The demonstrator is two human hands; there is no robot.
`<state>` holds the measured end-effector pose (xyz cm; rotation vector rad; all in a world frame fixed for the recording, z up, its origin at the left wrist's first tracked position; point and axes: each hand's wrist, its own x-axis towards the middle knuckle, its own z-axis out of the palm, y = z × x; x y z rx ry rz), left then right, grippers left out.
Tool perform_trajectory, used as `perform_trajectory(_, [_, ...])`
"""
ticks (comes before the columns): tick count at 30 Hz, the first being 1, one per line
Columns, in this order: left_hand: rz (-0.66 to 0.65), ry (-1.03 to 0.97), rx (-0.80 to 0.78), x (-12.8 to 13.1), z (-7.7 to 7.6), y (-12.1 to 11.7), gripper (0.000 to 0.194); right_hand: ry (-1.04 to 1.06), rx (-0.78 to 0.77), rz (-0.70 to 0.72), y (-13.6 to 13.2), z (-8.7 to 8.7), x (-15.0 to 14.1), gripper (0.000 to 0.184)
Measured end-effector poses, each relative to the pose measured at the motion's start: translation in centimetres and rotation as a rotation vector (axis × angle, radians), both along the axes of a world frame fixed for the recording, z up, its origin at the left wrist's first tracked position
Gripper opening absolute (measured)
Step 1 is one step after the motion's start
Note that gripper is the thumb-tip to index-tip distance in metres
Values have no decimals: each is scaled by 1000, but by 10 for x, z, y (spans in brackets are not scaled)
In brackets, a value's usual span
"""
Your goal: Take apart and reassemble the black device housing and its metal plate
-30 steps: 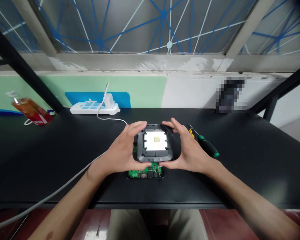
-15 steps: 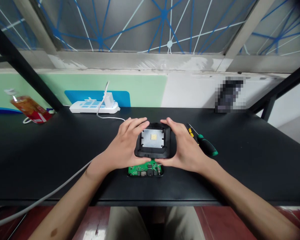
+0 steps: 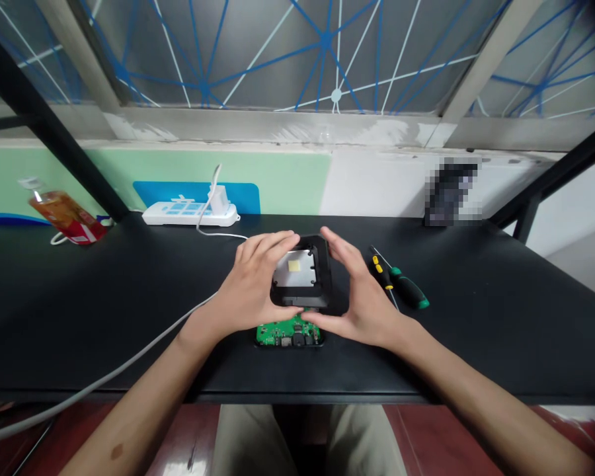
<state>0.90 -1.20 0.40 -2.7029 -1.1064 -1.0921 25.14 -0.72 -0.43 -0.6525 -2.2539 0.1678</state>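
Note:
A black plastic housing cover [image 3: 322,291] is held up above the desk, its inside facing me. It carries a silver metal plate [image 3: 305,271] with a small pale yellow pad [image 3: 294,266]. My left hand [image 3: 250,281] grips the cover's left side, fingers along the upper edge and thumb below. My right hand [image 3: 364,294] is curved around the right side, fingertips at the upper right corner and thumb by the lower edge, with a gap before the palm. Directly beneath lies a green circuit board [image 3: 280,332] in a black shell, partly hidden by the thumbs and cover.
Two screwdrivers, one black and yellow [image 3: 381,268], one black and green [image 3: 410,291], lie right of my hands. A white power strip [image 3: 173,213] with a plugged-in charger [image 3: 219,199] stands at the back. A white cable [image 3: 129,360] crosses the left side. A drink bottle [image 3: 67,215] leans far left.
The cover has shifted slightly left and up and turned a little. A wider gap shows between it and my right palm. More of the black and yellow screwdriver is visible.

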Motion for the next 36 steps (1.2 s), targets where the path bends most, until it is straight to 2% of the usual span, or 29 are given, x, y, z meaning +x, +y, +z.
perform_trajectory(3, [-46,-177,-31,1,2,-1,113,98,-79,29,-2,-2,-1,130])
perform_trajectory(7, [-191,-349,-127,3,-2,-1,120,72,-187,61,0,-6,-2,137])
perform_trajectory(17, [-366,-431,-339,3,2,-10,136,-15,-359,111,1,-8,-7,143])
perform_trajectory(24, [-388,-431,-397,2,3,-11,133,46,-367,118,5,-11,-3,145])
perform_trajectory(29, [-334,-418,-420,-2,2,-11,126,85,-336,83,8,-13,4,146])
perform_trajectory(36, [-309,-377,-398,-7,1,-4,128,63,-318,34,9,-11,11,142])
